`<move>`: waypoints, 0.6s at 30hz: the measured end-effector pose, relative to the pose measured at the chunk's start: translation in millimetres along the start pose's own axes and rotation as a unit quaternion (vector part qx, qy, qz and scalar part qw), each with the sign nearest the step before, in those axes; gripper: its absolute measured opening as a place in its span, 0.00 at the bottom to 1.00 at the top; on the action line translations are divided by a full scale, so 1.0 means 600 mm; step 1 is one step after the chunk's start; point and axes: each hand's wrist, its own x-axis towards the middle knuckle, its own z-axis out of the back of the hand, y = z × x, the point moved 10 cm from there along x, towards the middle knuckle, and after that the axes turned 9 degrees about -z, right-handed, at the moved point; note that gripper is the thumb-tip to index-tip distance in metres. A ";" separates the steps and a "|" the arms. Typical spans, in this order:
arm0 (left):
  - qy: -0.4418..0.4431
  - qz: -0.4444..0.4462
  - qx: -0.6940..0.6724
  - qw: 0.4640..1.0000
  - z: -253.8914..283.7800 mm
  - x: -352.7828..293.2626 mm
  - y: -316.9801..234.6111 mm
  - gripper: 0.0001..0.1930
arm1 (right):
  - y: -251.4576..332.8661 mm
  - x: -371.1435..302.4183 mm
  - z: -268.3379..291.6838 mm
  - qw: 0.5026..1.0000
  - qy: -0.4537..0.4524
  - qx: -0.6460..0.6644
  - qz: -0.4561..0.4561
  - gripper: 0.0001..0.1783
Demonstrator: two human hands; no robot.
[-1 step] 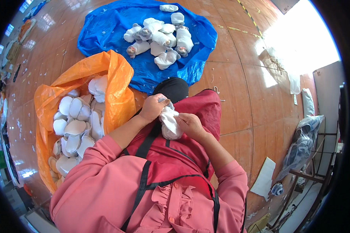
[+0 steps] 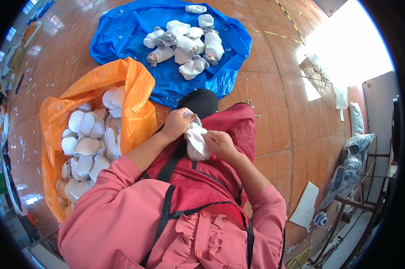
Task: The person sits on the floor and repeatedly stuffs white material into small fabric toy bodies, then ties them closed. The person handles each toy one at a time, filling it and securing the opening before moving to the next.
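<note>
Over my lap, both hands work on a small white cloth piece [image 2: 198,142], rounded at its lower end, with a bit of grey at the top. My left hand [image 2: 177,123] pinches its upper end, thumb pressed to the fingers. On its right side, my right hand [image 2: 219,142] grips the cloth between thumb and fingers. What lies inside the cloth is hidden. Beyond my knees, several similar white bundles [image 2: 186,45] with grey fuzzy ends lie heaped on a blue plastic sheet [image 2: 121,42].
To my left stands an open orange sack [image 2: 139,89] holding many white and beige slipper-shaped pieces [image 2: 86,147]. At the right are a metal rack [image 2: 355,202], a clear plastic bag [image 2: 350,161] with dark contents and a white sheet [image 2: 304,204] on the tiled floor [image 2: 269,103].
</note>
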 end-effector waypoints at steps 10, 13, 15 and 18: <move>0.062 0.027 -0.019 0.998 -0.024 -0.001 0.019 0.17 | -0.026 -0.047 -0.029 0.996 0.013 0.082 -0.018 0.17; 0.066 0.030 -0.006 0.997 -0.023 -0.002 0.017 0.16 | -0.014 -0.051 -0.020 0.997 0.012 0.072 0.008 0.16; 0.061 0.039 -0.007 0.997 -0.022 -0.002 0.021 0.17 | -0.017 -0.054 -0.023 0.997 0.013 0.079 0.011 0.16; 0.039 0.068 -0.037 0.996 -0.028 -0.009 0.048 0.19 | -0.024 -0.061 -0.029 0.995 0.015 0.096 0.011 0.16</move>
